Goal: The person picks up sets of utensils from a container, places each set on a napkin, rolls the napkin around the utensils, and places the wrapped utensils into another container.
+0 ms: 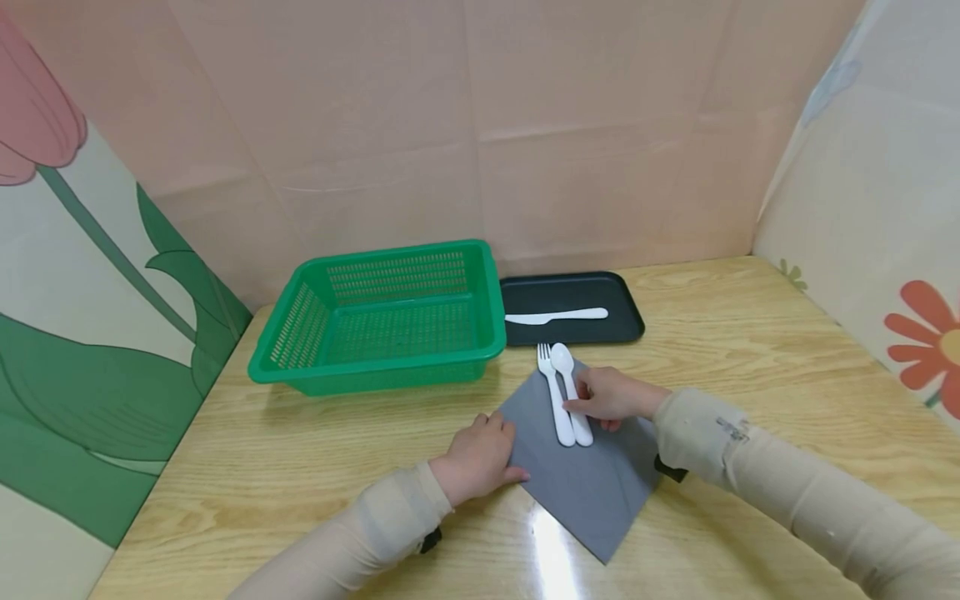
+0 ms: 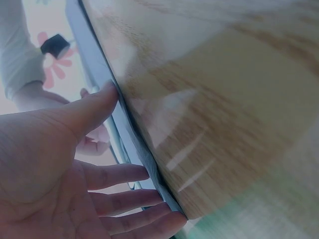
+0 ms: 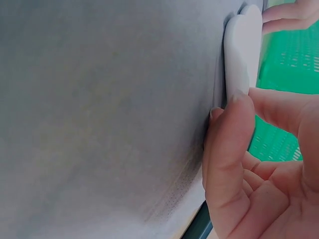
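A grey napkin [image 1: 600,492] lies turned cornerwise on the table, with a white plastic fork [image 1: 557,404] and a white plastic spoon [image 1: 562,359] side by side on its upper part. My right hand [image 1: 613,393] pinches the spoon's handle between thumb and fingers, the thumb reaching close to the fork. In the right wrist view the white handle ends [image 3: 241,55] overlap beside the fingertips. My left hand [image 1: 480,457] touches the napkin's left edge with its fingers extended, and the left wrist view shows the thumb and fingertips along that edge.
A green plastic basket [image 1: 375,367] stands at the back left. Beside it, a black tray [image 1: 562,292] holds a white plastic knife [image 1: 577,315], and the basket covers the tray's left end. A pinkish sheet [image 1: 480,125] hangs behind the wooden table [image 1: 750,333].
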Demonstrator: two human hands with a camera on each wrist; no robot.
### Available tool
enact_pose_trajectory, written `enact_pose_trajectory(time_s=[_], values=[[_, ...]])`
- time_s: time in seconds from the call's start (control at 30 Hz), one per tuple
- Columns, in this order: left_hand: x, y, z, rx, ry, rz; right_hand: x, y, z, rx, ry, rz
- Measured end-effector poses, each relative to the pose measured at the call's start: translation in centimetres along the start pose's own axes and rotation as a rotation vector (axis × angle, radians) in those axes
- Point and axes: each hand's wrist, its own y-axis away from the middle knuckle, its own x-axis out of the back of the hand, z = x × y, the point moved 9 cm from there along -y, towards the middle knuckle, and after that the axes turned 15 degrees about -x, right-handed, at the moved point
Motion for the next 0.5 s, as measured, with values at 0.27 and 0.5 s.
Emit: enact_pose_trajectory(time_s=[0.27,0.5], values=[[-0.02,0.07,0.03,-0.001,-0.004,0.007,0.09,-0.06,0.02,0.008,0.002,0.005],[0.02,0.09,0.03,-0.001,-0.008,0.013,0.13,-0.20,0.20,-0.026,0.012,0.001]])
